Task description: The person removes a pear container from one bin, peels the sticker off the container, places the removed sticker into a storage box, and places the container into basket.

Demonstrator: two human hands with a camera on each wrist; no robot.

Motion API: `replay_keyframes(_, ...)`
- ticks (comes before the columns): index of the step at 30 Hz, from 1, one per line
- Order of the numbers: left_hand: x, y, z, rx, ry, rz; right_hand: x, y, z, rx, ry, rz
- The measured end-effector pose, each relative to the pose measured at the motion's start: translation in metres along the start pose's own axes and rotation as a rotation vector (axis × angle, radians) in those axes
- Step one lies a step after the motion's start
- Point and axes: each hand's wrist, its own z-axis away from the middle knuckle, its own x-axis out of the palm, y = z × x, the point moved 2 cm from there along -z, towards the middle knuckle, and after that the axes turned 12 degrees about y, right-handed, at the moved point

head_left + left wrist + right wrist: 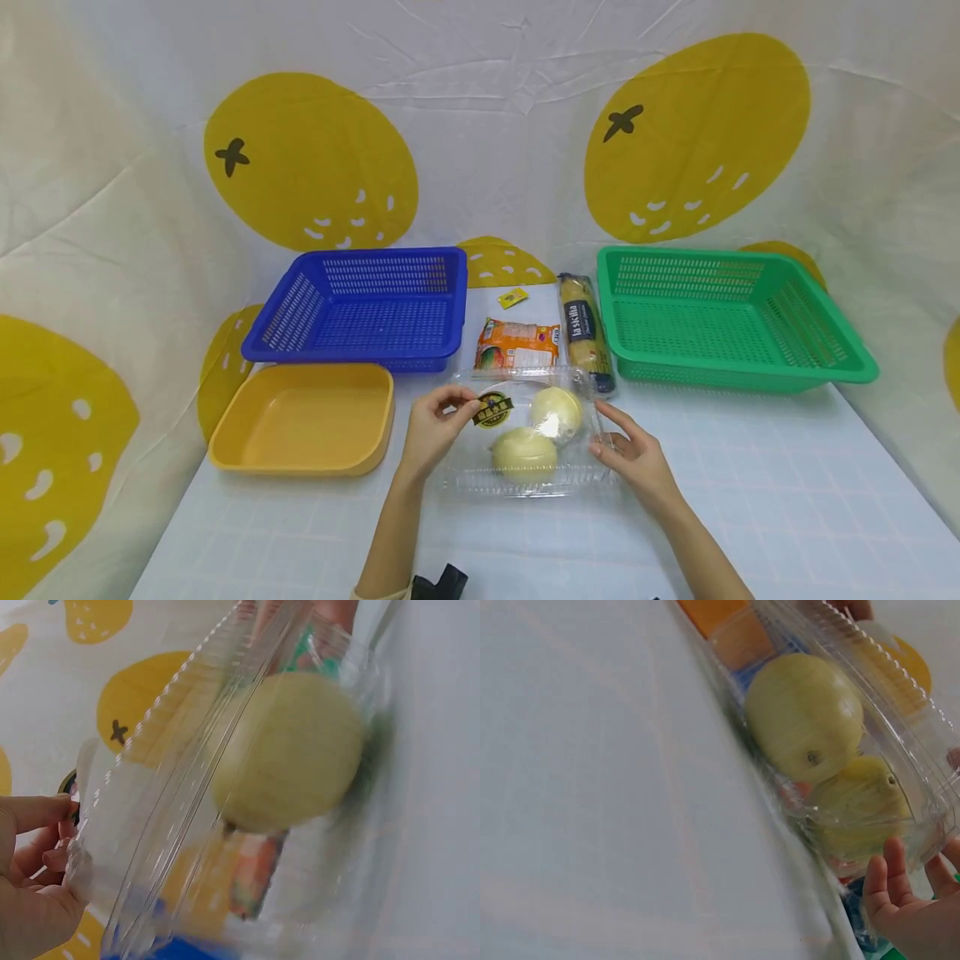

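Observation:
A clear plastic clamshell box lies on the table holding two pale yellow-green round fruits, also visible through its wall in both wrist views. Its lid bears a black-and-gold label. My left hand pinches the label's left edge between thumb and forefinger; the other fingers curl below in the left wrist view. At the box's right side, my right hand touches the wall with fairly straight, spread fingers.
Behind the box are an orange packet, a small yellow packet and a long "la sicilia" package. A blue basket and yellow tub stand left; a green basket stands right.

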Motion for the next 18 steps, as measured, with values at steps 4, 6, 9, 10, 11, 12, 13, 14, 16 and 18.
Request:
replay_keyframes(4, -0.030, 0.006, 0.000, -0.013, 0.073, -0.055, 0.000, -0.001, 0.000, -0.001, -0.005, 0.007)
replay_keyframes(6, -0.048, 0.009, -0.001, -0.023, 0.111, -0.099, 0.000, -0.001, 0.000, -0.001, -0.004, 0.010)
replay_keyframes(9, -0.076, 0.013, -0.003, -0.038, 0.155, -0.163, 0.000, -0.001, 0.000, 0.005, -0.003, 0.013)
replay_keyframes(10, -0.086, 0.014, -0.005, -0.036, 0.166, -0.183, 0.000, -0.001, 0.000, 0.006, -0.002, 0.013)
replay_keyframes(11, -0.096, 0.014, -0.007, -0.037, 0.174, -0.213, 0.000, -0.001, 0.000, 0.006, -0.002, 0.011)
replay_keyframes(12, -0.105, 0.014, -0.009, -0.036, 0.178, -0.246, 0.000, -0.001, 0.000, 0.007, -0.001, 0.012)
replay_keyframes(13, -0.115, 0.014, -0.011, -0.030, 0.182, -0.272, 0.000, -0.001, 0.000, 0.007, -0.001, 0.013)
replay_keyframes(14, -0.125, 0.013, -0.014, -0.025, 0.179, -0.305, 0.000, -0.001, 0.000, 0.006, -0.002, 0.014)
replay_keyframes(16, -0.144, 0.011, -0.018, -0.009, 0.175, -0.361, 0.000, -0.001, 0.000, 0.006, -0.004, 0.012)
replay_keyframes(18, -0.161, 0.007, -0.023, -0.035, 0.165, -0.366, 0.000, -0.001, 0.001, 0.007, -0.004, 0.010)
